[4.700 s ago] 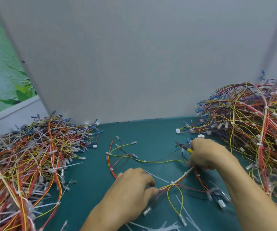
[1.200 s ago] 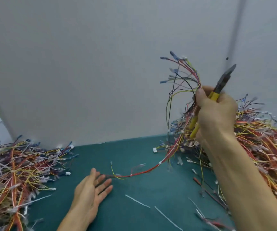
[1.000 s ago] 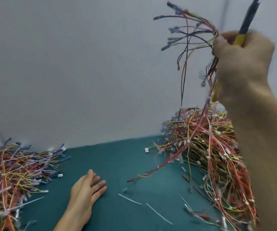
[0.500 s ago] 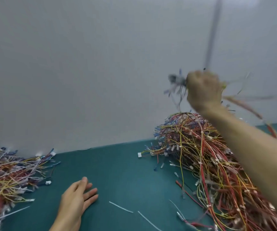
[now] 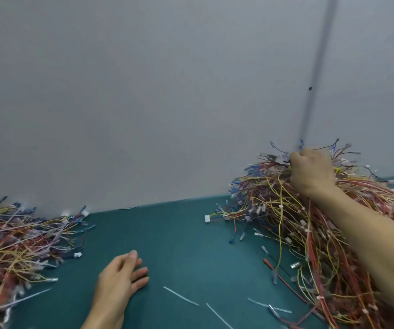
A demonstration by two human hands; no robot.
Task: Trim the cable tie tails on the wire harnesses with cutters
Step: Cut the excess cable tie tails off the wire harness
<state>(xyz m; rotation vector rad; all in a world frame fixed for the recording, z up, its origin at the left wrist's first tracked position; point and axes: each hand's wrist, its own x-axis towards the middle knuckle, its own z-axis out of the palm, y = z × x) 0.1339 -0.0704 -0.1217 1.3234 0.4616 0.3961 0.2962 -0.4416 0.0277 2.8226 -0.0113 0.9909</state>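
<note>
My right hand (image 5: 312, 172) is curled into a fist on top of the right pile of wire harnesses (image 5: 310, 233). It grips the cutters (image 5: 274, 159); only a dark blurred tip shows left of the fist. Thin wire ends of a harness (image 5: 324, 148) stick out above the hand, and I cannot tell whether the fingers still hold them. My left hand (image 5: 122, 279) lies flat on the green table (image 5: 179, 233), fingers straight, holding nothing. A second pile of harnesses (image 5: 18, 245), with long white tie tails, lies at the left.
Several cut white tie tails (image 5: 180, 296) lie on the table in front of me. A grey partition wall (image 5: 167, 91) stands close behind both piles. A loose red wire (image 5: 284, 281) trails out of the right pile.
My right hand, which had lifted a harness and the cutters high, has come down onto the top of the right pile. The left hand stays flat on the table.
</note>
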